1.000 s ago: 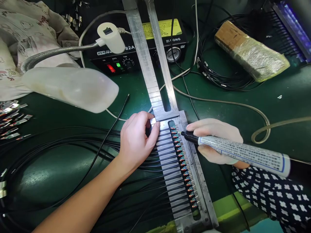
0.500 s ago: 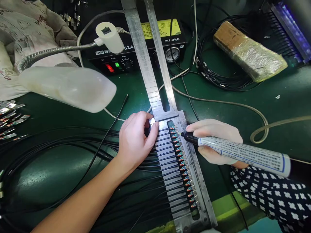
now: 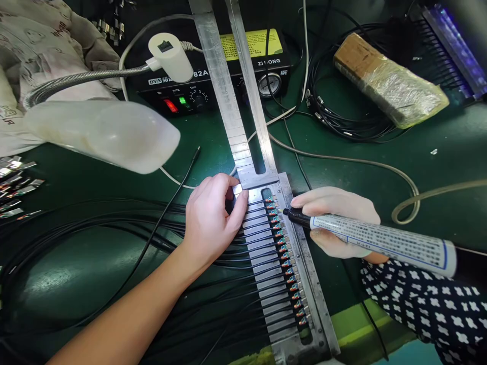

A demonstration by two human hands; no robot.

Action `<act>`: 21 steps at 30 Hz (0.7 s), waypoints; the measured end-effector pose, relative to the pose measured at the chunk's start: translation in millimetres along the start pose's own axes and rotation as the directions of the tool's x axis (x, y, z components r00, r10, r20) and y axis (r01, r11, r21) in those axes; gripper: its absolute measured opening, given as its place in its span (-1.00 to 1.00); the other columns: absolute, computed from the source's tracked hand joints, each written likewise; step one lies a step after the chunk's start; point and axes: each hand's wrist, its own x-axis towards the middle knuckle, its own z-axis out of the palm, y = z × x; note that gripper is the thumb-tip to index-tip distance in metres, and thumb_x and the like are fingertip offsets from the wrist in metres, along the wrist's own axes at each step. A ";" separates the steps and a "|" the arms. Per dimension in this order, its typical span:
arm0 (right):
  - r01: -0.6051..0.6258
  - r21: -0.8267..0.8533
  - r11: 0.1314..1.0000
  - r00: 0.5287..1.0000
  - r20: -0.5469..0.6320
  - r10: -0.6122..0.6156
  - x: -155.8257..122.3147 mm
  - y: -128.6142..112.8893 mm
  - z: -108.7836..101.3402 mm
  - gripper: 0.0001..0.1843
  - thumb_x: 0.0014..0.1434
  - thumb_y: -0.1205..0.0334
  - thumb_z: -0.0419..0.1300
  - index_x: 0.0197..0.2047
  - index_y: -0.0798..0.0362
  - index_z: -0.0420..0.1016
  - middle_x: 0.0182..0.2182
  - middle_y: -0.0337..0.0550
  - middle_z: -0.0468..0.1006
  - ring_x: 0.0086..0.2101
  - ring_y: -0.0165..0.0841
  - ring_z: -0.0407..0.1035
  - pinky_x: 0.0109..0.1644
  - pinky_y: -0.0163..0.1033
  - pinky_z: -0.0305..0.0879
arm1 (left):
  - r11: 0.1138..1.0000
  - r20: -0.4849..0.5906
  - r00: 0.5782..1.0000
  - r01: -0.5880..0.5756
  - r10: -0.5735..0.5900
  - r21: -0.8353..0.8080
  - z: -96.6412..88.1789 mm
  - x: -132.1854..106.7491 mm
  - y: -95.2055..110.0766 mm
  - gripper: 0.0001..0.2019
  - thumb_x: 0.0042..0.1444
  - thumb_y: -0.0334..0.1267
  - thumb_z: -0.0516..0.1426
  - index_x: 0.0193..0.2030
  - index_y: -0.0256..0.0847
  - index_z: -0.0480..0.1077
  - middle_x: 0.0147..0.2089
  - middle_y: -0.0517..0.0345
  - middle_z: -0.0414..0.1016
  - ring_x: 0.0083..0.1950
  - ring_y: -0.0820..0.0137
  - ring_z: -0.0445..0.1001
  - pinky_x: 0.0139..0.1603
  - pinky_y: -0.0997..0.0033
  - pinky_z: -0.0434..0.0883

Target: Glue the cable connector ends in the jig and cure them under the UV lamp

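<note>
My left hand (image 3: 213, 218) is bare and grips the left edge of a long metal clamping fixture (image 3: 279, 324), thumb on top near its hinge. Several black cables (image 3: 262, 244) lie side by side across the fixture. Their stripped ends, with coloured wires and small metal connectors (image 3: 286, 263), sit in its slot. My right hand (image 3: 338, 220), in a whitish glove, is closed round a labelled dispensing syringe (image 3: 380, 241) with a black nozzle. The nozzle's thin tip points at the connectors near the slot's upper end; whether it touches cannot be told.
The fixture's hinged metal arm (image 3: 218, 66) stands raised over a black dispenser controller (image 3: 171, 96). At left are a white lamp (image 3: 110, 134) and a heap of metal connectors (image 3: 15, 187). Coiled cables (image 3: 342, 121) and a wrapped block (image 3: 391, 78) lie at back right.
Almost nothing differs. The whole view has shifted very slightly; both hands and the syringe keep their places at the fixture.
</note>
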 end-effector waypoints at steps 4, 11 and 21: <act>-0.011 -0.006 1.000 1.000 0.010 0.011 1.6 0.0 0.1 -0.70 0.17 0.30 0.34 -0.02 0.02 0.50 -0.15 -0.02 0.68 -0.13 -0.23 0.62 -0.04 -0.20 0.61 | 1.000 -0.008 1.000 -0.007 0.007 -0.008 -0.4 -0.2 0.3 -0.89 0.32 -0.18 0.12 -0.18 -0.15 0.31 -0.36 0.20 0.35 -0.31 0.35 0.34 -0.28 0.31 0.27; 0.012 -0.007 1.000 1.000 -0.005 -0.012 3.7 4.3 1.3 -0.70 0.14 0.29 0.37 -0.04 0.07 0.53 -0.16 0.01 0.69 -0.16 -0.23 0.63 -0.08 -0.21 0.62 | 1.000 -0.014 1.000 -0.007 0.007 0.008 1.1 -0.6 -1.3 -0.88 0.30 -0.18 0.13 -0.17 -0.15 0.32 -0.36 0.21 0.35 -0.32 0.36 0.34 -0.29 0.33 0.25; -0.014 -0.040 0.999 1.000 0.014 0.014 3.5 3.9 0.0 -0.70 0.13 0.29 0.37 -0.04 0.04 0.54 -0.15 -0.02 0.69 -0.13 -0.22 0.63 -0.04 -0.20 0.61 | 1.000 -0.025 0.999 -0.022 0.022 0.004 1.2 -0.8 -1.3 -0.89 0.29 -0.20 0.15 -0.17 -0.15 0.31 -0.36 0.22 0.34 -0.33 0.37 0.33 -0.29 0.33 0.25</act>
